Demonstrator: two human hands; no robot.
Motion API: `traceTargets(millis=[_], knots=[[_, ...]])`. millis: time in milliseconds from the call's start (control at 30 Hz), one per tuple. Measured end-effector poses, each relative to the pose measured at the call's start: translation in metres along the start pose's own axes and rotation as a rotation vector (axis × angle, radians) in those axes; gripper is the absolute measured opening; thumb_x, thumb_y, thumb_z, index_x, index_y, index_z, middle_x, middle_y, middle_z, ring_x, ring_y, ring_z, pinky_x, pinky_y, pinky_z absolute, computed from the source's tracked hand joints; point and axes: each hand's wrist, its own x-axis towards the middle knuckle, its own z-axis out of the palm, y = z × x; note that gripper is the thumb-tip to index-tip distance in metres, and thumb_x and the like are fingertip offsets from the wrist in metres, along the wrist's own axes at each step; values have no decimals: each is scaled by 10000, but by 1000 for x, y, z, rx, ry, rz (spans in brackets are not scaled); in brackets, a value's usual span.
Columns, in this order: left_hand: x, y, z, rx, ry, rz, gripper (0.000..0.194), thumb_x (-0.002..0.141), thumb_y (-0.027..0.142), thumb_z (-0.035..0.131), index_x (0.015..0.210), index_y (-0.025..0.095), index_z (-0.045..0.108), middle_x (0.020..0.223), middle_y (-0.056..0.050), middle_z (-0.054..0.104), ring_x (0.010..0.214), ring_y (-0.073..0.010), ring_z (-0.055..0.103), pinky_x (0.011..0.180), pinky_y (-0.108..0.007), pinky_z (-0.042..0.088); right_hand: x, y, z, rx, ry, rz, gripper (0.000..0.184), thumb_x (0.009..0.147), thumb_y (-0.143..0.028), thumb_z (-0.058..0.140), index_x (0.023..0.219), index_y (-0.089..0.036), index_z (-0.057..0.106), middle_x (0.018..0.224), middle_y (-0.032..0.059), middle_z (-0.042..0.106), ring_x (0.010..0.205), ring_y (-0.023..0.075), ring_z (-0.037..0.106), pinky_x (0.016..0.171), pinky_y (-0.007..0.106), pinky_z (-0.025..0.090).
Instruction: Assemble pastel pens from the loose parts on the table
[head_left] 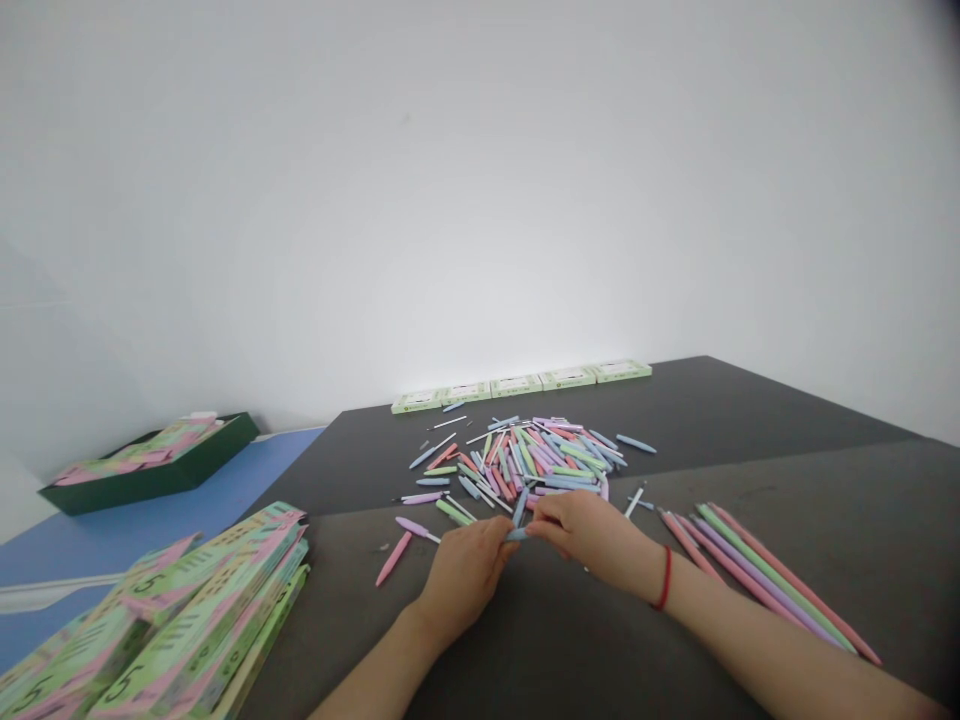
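Observation:
My left hand (466, 568) and my right hand (589, 530) meet over the near part of the table, both closed on a light-blue pen part (517, 535) held between their fingertips. Just beyond them lies a loose heap of pastel pen parts (536, 455) in pink, green, purple and blue, mixed with thin white refills. To the left of my left hand are a pink pen barrel (394, 558) and a purple barrel (409, 525) with a white refill end sticking out. My fingers cover part of the held piece.
Assembled-looking pastel pens (772, 580) lie side by side at the right. Several flat green boxes (516, 385) line the dark table's (712, 400) back edge. Folded printed cartons (180, 620) are stacked at near left. Beyond them a green tray (150, 487) holds more cartons.

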Motion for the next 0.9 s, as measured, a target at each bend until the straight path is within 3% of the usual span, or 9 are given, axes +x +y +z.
traceTargets(millis=[167, 267, 333, 433, 600, 767, 900], knots=[[1, 0, -2, 40, -4, 18, 189, 945, 295, 364, 850, 213, 505, 785, -4, 644, 721, -175, 593, 593, -250, 324, 0, 0, -2, 103, -57, -3, 401, 905, -312, 427, 532, -178, 488, 503, -17, 538, 551, 120, 514, 581, 232, 320], [1, 0, -3, 33, -4, 15, 176, 939, 281, 383, 831, 211, 503, 770, 1, 639, 709, -165, 591, 590, -245, 330, -3, 0, -3, 108, -62, 20, 136, 822, -303, 561, 750, -187, 571, 599, -24, 586, 575, 127, 525, 543, 218, 313], [1, 0, -4, 29, -8, -1, 167, 936, 273, 387, 838, 211, 507, 767, 3, 638, 710, -163, 594, 586, -243, 335, -4, 0, -5, 50, -34, 2, 135, 756, -235, 623, 875, -200, 570, 702, -15, 623, 628, 136, 539, 541, 211, 306], [1, 1, -6, 26, -30, -21, 171, 938, 268, 375, 863, 208, 516, 784, -7, 645, 724, -165, 600, 596, -239, 352, -5, 1, -6, -46, 0, -52, 40, 788, -185, 565, 824, -201, 574, 729, 0, 639, 674, 148, 548, 571, 219, 310], [1, 3, -8, 6, -54, -24, 187, 947, 291, 353, 966, 210, 521, 869, -31, 663, 782, -179, 614, 646, -251, 392, -2, 6, -6, 88, -128, -30, 284, 885, -298, 445, 646, -187, 548, 555, -15, 603, 491, 108, 519, 526, 214, 348], [1, 4, -8, 30, -70, -22, 173, 939, 300, 384, 993, 216, 526, 877, -28, 666, 789, -185, 618, 664, -259, 407, 1, 15, 2, 364, -254, 71, 257, 858, -276, 412, 680, -174, 568, 483, -28, 571, 394, 97, 500, 443, 193, 386], [1, 5, -9, 34, -84, -20, 156, 932, 293, 405, 1010, 216, 517, 877, -27, 664, 787, -184, 619, 669, -259, 410, 2, 20, 4, 448, -311, 108, 276, 861, -307, 394, 747, -161, 598, 470, -32, 546, 371, 98, 477, 392, 188, 369]])
